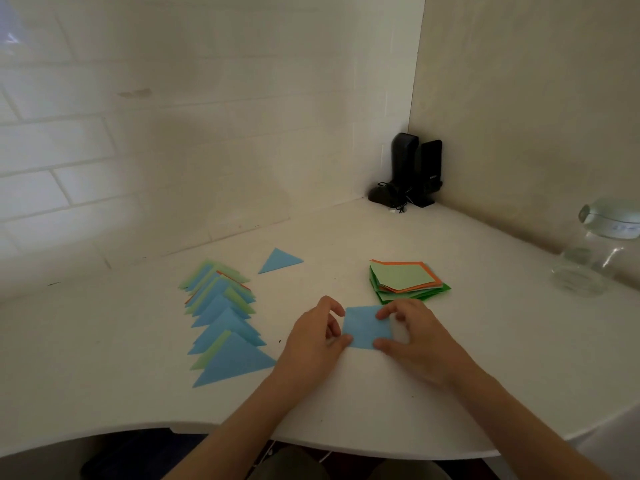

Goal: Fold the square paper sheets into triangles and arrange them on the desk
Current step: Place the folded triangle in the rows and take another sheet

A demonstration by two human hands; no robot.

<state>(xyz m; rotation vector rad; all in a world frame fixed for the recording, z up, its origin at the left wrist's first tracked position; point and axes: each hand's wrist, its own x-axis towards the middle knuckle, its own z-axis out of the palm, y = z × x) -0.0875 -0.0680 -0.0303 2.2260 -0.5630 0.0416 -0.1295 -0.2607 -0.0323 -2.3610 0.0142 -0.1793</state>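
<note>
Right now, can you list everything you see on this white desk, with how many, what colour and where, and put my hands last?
Flat blue square paper sheet: one, blue, near the front middle of the desk, between both hands.
Stack of unfolded square paper sheets: one stack, green and orange, beyond the right hand.
Row of folded paper triangles: one overlapping row, blue and green with some orange edges, left of the hands; exact count unclear.
Single folded blue paper triangle: one, lying apart behind the row.
Black speakers: two, in the back corner.
Clear glass jar: one, far right.
White desk: one.
Left hand: pinches the sheet's left edge.
Right hand: pinches its right edge.
</note>
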